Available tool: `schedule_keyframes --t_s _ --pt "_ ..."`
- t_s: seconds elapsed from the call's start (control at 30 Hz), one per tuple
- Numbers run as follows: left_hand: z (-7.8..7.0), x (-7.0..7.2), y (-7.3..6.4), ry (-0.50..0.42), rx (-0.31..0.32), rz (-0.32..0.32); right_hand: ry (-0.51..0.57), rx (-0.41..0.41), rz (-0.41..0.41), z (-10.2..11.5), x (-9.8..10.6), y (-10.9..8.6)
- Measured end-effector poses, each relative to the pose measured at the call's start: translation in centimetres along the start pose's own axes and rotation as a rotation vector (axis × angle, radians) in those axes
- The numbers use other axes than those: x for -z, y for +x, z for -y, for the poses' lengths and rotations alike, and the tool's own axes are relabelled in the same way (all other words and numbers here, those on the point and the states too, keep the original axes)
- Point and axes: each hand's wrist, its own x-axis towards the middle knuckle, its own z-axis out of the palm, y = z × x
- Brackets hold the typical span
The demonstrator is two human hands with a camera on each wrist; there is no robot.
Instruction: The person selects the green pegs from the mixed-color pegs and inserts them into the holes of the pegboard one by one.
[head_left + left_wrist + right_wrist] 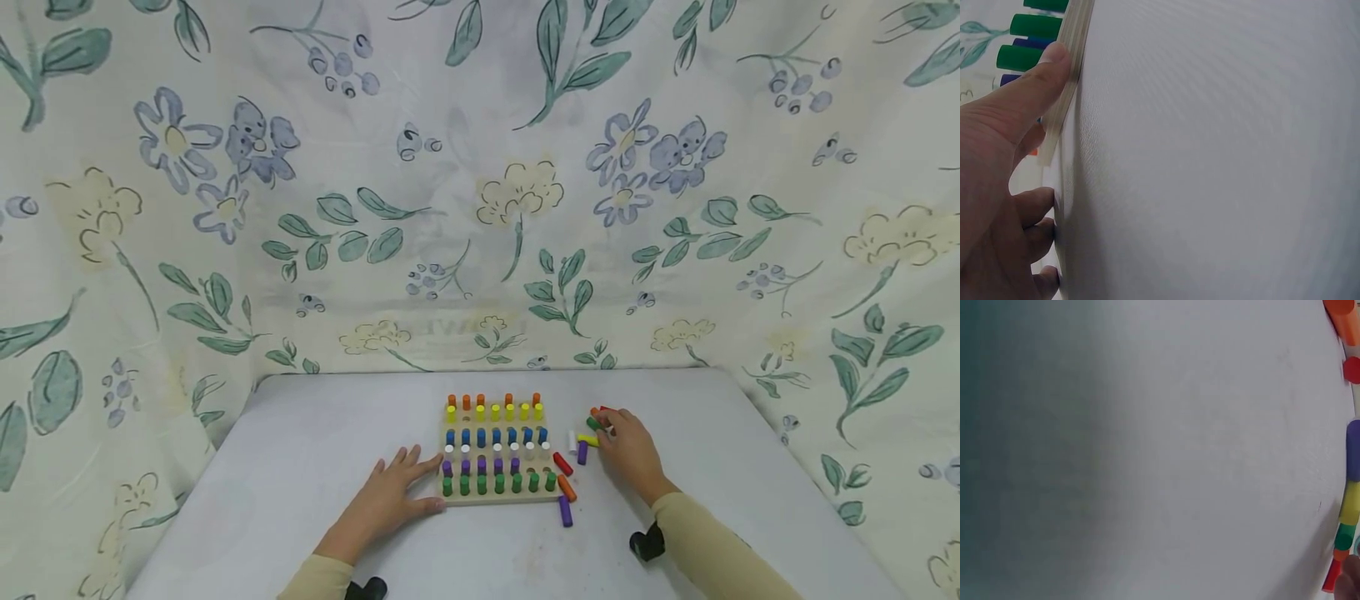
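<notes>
A light wooden pegboard (502,502) bears rows of upright coloured pegs: orange, yellow, blue, white, purple and green from back to front. My left hand (392,493) lies beside it with fingers spread. Its thumb (1055,59) touches the board's edge by the green pegs (1035,26). To the right of the board, my right hand (630,450) reaches into loose pegs, fingertips right at a green peg (593,423). I cannot tell whether they pinch it. A red peg (1331,576) and an orange peg (595,411) lie close to those fingers.
Loose yellow (588,440), white (572,442) and purple (582,453) pegs lie between board and right hand. Red (562,464), orange (567,488) and purple (566,512) pegs lie by the board's right edge. A floral cloth (450,250) hangs behind the white table (337,417).
</notes>
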Motion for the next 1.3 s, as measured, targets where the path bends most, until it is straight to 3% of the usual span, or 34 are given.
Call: schedule_keyframes --t_s 1.3 --pt "-0.1 0.0 0.0 -0.005 0.0 0.003 0.003 -0.04 0.096 0.3 -0.4 1.5"
